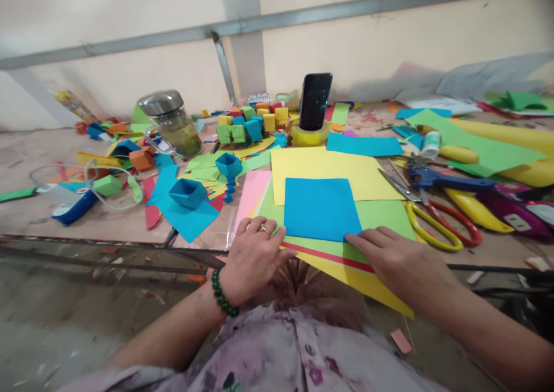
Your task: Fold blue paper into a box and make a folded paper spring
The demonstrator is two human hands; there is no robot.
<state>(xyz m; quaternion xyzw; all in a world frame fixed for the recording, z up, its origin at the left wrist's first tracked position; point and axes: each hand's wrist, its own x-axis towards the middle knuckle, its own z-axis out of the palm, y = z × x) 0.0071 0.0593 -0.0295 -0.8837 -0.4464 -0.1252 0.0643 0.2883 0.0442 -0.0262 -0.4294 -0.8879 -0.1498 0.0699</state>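
A square blue paper (321, 210) lies on a stack of yellow and light green sheets (385, 216) at the table's front edge. My left hand (255, 256), wearing a ring and a green bead bracelet, has its fingers curled, with thumb and forefinger at the blue paper's lower left corner. At the lower right corner, my right hand (389, 256) has its fingers close together, gripping the paper's edge; its thumb is hidden. A red strip (333, 257) and a yellow sheet (367, 285) stick out below, between the hands.
Yellow-handled scissors (433, 230) and blue-handled pliers (445, 180) lie right. A phone (315, 100) stands in a yellow holder behind. Left are a glass jar (184, 132), an open blue paper box (187, 193) and a blue tool (74, 207) with its cord. Small paper boxes (238, 133) cluster behind.
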